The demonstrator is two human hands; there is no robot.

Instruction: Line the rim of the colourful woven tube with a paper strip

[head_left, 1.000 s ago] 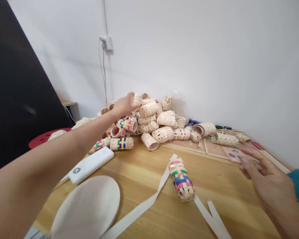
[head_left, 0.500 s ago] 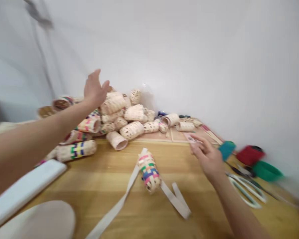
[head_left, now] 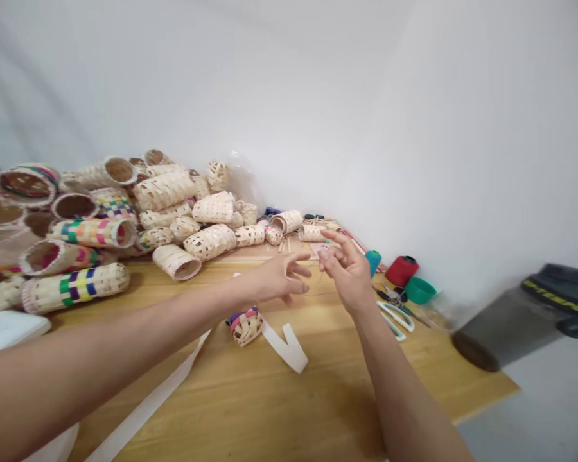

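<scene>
1. Head view: a wooden worktop (head_left: 327, 391) stretches beneath a person's two bare arms, against a pale wall (head_left: 318, 90).
2. A pile of woven baskets (head_left: 166, 189), some banded in bright colors, crowds the left and back of the worktop.
3. A gray bottle (head_left: 505, 324) with a dark lid lies tilted at the right edge.
4. The left hand (head_left: 279, 279), open and empty, extends toward the right, near its counterpart but apart from it.
5. The right hand (head_left: 349, 273) is raised with thumb and fingertip pinched together; anything between them is too small to tell.
6. A white ribbon (head_left: 286, 346) runs on either side of a single basket (head_left: 246, 327), which lies on the worktop, partly hidden by the left hand and forearm.
7. Scissors (head_left: 407, 318) rest beyond the right forearm, near a red spool (head_left: 402, 271) and a teal spool (head_left: 373, 262).
</scene>
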